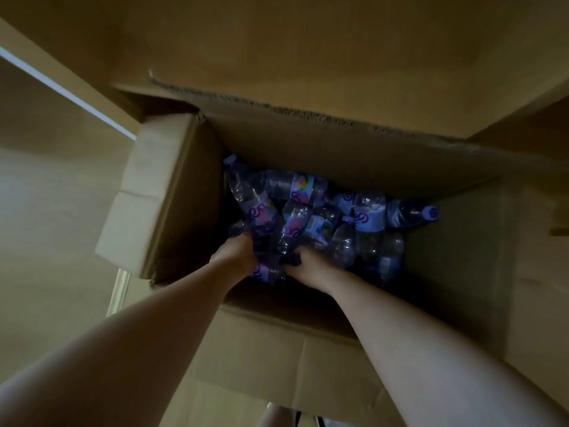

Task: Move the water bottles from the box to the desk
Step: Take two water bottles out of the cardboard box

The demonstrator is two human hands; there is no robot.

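A large open cardboard box (pixel 354 149) stands below me, and several clear water bottles (pixel 366 217) with purple labels and caps lie heaped in its dim bottom. Both my arms reach down into it. My left hand (pixel 235 252) curls its fingers round a bottle (pixel 264 269) at the near left of the heap. My right hand (pixel 309 268) grips the same cluster of bottles from the right, its fingertips hidden among them. One bottle with a purple cap (pixel 431 212) lies at the far right of the heap.
The box's flaps stand open: a folded one on the left (pixel 160 198), a wide one at the back (pixel 308 50) and one on the right (pixel 529 272). Light wooden floor (pixel 46 226) lies to the left. The desk is not in view.
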